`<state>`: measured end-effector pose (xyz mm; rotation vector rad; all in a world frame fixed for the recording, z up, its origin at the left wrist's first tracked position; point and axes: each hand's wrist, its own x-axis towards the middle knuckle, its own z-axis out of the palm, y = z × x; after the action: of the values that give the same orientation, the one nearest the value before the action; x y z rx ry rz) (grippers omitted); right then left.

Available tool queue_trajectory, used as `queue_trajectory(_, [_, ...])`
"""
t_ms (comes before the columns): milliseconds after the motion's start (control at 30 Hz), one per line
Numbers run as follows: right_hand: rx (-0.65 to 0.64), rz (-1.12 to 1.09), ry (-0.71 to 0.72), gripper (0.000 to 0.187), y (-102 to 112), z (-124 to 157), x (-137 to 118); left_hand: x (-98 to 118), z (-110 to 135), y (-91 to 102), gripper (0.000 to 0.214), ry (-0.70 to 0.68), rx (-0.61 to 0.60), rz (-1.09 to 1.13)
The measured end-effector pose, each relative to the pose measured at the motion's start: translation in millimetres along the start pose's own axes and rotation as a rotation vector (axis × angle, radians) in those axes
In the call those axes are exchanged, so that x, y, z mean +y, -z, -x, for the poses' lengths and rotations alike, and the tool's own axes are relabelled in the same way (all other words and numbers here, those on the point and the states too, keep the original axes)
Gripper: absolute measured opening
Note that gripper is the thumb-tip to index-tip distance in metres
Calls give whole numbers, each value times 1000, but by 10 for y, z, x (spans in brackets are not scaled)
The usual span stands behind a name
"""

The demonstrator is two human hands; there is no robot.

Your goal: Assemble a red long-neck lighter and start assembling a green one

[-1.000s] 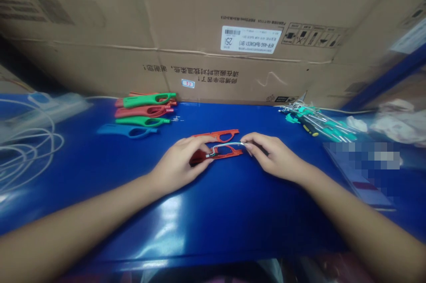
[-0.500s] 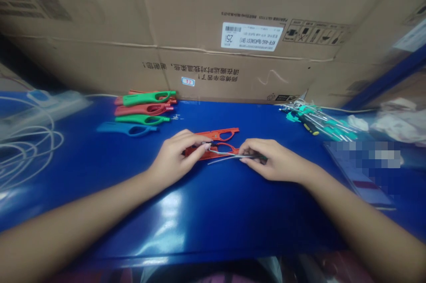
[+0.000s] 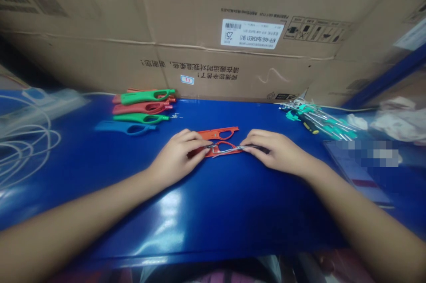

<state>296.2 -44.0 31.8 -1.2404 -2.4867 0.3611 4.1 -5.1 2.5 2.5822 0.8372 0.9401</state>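
Note:
Two orange lighter casing halves lie on the blue table; the upper casing half (image 3: 216, 133) shows fully, the lower casing half (image 3: 226, 144) sits between my hands, partly covered. My left hand (image 3: 181, 152) pinches the dark end of a small lighter part with a thin wire (image 3: 222, 151) over the lower half. My right hand (image 3: 274, 147) grips the other end of this wired part, where a dark piece runs under the fingers. Exactly how the wire joins the pieces is too small to tell.
Several green, red and blue lighter casings (image 3: 143, 108) lie at the back left, beside tiny metal bits (image 3: 176, 115). Coiled white cable (image 3: 29, 154) is at far left. Metal rods with teal parts (image 3: 319, 119) lie back right. A cardboard box (image 3: 186, 25) stands behind.
Both hands have shifted slightly; the right hand moved up, bringing the wired part over the lower orange casing half. The wire now lies closer along that half.

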Motion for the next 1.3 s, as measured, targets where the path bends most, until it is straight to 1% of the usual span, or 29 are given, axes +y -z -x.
queue_trajectory(133, [-57, 86, -21, 25, -6, -4, 28, -16, 3, -11, 18, -21, -27, -7])
queue_trajectory(233, [-64, 132, -22, 27, -1, 0, 45, -11, -1, -7, 18, -27, -26, -10])
queue_trajectory(400, [-69, 232, 15, 29, 0, 12, 37, -14, -5, -5, 20, -53, -34, -24])
queue_trajectory(600, [-103, 318, 48, 29, 9, 16, -36, -53, 13, -30, 20, -53, -32, -36])
queue_trajectory(800, [-153, 424, 34, 25, 37, 4, -148, -37, 17, -17, 20, -38, -83, -74])
queue_trajectory(933, [-164, 461, 56, 26, 45, 15, -188, -19, 18, -5, 20, -33, -110, -91])
queue_trajectory(1067, [-116, 366, 30, 24, 74, 37, -184, -19, 19, -5, 20, -33, -115, -102])
queue_trajectory(1167, [-76, 204, -20, 23, 80, 32, -159, -16, 13, -3, 21, -43, -112, -102])
queue_trajectory(1300, [-50, 7, -75, 16, 26, -9, -119, -2, 6, 3, 21, -55, -111, -87])
